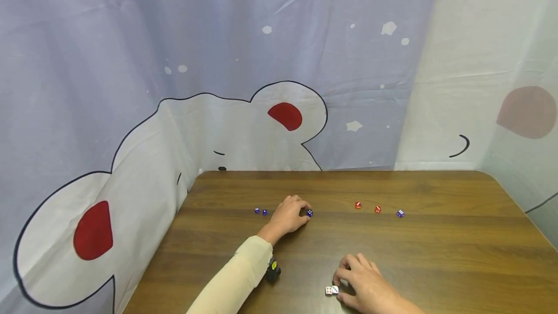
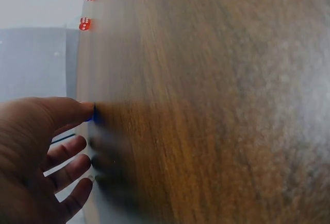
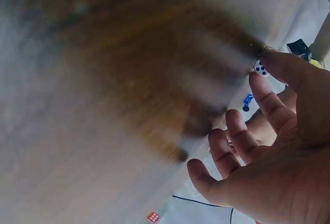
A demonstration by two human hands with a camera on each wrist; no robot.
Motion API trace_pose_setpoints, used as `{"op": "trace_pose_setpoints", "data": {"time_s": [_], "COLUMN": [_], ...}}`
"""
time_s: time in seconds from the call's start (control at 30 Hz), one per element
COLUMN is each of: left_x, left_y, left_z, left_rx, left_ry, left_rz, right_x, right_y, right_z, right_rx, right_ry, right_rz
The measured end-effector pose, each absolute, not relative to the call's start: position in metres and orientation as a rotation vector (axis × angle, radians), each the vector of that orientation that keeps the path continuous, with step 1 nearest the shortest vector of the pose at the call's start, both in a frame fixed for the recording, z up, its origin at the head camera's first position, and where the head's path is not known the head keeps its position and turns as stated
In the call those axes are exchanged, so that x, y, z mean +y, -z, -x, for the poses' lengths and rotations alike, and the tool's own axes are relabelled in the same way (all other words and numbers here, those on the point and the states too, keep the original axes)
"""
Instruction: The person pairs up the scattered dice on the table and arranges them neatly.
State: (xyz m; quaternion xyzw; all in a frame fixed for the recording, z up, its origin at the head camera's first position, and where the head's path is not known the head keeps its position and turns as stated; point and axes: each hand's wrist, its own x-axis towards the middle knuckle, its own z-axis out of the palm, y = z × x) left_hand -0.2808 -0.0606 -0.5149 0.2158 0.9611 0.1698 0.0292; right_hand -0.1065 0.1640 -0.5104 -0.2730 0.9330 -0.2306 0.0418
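Observation:
My left hand [image 1: 288, 215] reaches across the wooden table and pinches a blue die [image 1: 309, 212] between thumb and forefinger. In the left wrist view the thumb [image 2: 72, 110] covers most of that die. Close to the near edge, my right hand [image 1: 364, 280] pinches a white die [image 1: 335, 290] with blue pips between thumb and forefinger; its other fingers are spread. Touching this die on the left is a second white die [image 1: 329, 291] with red pips. The right wrist view shows the held white die [image 3: 260, 68] at the fingertips.
Two small blue dice, one [image 1: 256, 210] beside another [image 1: 264, 212], lie left of my left hand. Farther right sit two red dice [image 1: 358, 205] [image 1: 377, 209] and a blue die [image 1: 400, 213]. A black device [image 1: 273, 271] is on the left wrist. A printed curtain [image 1: 244, 134] hangs behind the table.

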Motion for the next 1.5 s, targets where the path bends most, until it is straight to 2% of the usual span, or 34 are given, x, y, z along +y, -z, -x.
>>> {"op": "trace_pose_setpoints", "data": {"time_s": [0.7,1.5], "left_x": [-0.059,-0.062], "left_y": [0.515,0.513], "left_z": [0.276,0.233], "left_rx": [2.994,2.976], "left_ry": [-0.499,-0.376], "left_rz": [-0.675,-0.892], "right_x": [0.164,0.163], "right_y": [0.508,0.509], "right_z": [0.107,0.106], "right_rx": [2.852,2.876], "right_ry": [0.691,0.684], "right_rz": [0.832,0.855]}}
